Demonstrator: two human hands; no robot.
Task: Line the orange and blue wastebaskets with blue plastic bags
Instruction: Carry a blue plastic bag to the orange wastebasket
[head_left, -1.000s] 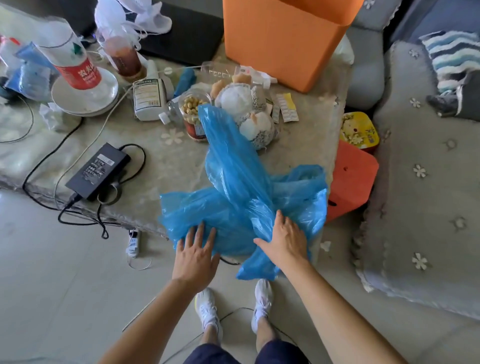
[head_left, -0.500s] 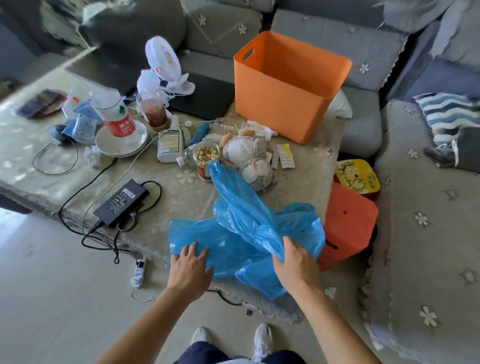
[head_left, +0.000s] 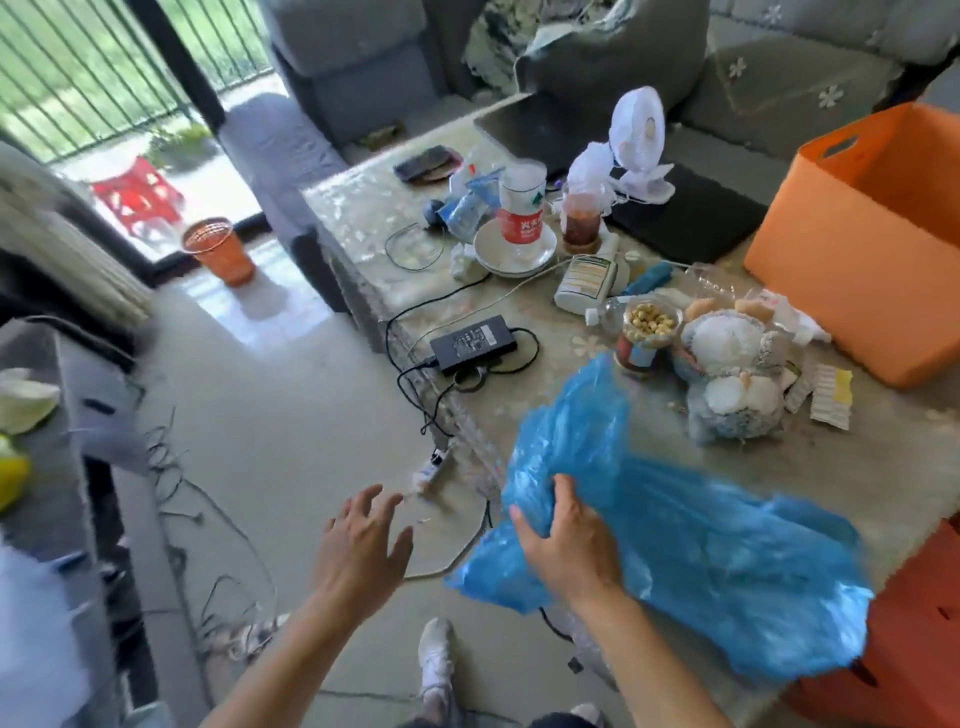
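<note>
Right hand (head_left: 569, 545) has its fingers (head_left: 563, 493) bunched into the blue plastic bag (head_left: 675, 530) at the tabletop (head_left: 857, 467) edge; left hand (head_left: 363, 551) hangs free, fingers spread. I'd find the bag's mouth with both hands before heading for the orange wastebasket (head_left: 862, 260) on the far corner.

That low table (head_left: 878, 467) is a proper mess — a black power brick (head_left: 472, 343) with its cable trailing off the near edge, a stack of white plates (head_left: 514, 252) with a red-labelled water bottle (head_left: 521, 208) standing on it, and a little white desk fan (head_left: 636, 135) next to a closed dark laptop (head_left: 691, 213). Closer in there's a jar of nuts (head_left: 647, 332) touching a grey-and-white plush toy (head_left: 732, 374), plus a white bottle (head_left: 589, 283) lying on its side. Grey sofa (head_left: 779, 78) wraps round the back — and a red plastic stool (head_left: 137, 195) sits out by the window bars.
</note>
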